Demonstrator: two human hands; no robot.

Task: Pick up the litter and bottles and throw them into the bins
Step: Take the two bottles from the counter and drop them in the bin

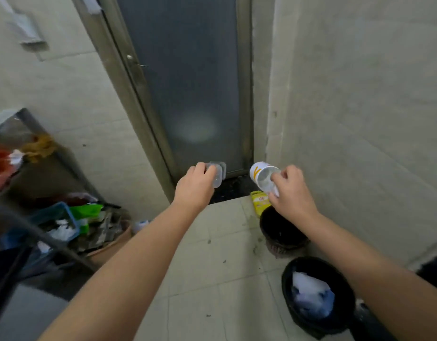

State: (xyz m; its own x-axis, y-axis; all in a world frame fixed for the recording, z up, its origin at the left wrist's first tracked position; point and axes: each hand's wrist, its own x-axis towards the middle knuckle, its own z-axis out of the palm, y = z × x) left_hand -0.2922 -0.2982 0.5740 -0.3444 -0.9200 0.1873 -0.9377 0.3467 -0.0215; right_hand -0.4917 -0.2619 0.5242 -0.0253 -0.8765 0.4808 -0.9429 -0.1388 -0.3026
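My left hand [196, 184] is closed around a small clear plastic container [218, 172], held in the air in front of the door's foot. My right hand [292, 190] grips a white paper cup [258, 172] with a yellow mark and a clear lid, tipped on its side just above a dark woven bin [282, 238] by the wall. A second black bin [316, 295], nearer to me at the lower right, holds crumpled white and blue litter. A yellow packet [259, 201] lies on the floor behind the first bin.
A frosted glass door [188, 89] in a metal frame stands ahead, with tiled walls to either side. At the left a metal shelf [40, 153] carries bags, and below it lie a blue crate [57, 217], green packaging and a cardboard box of rubbish. A small bottle [140, 225] lies by that box.
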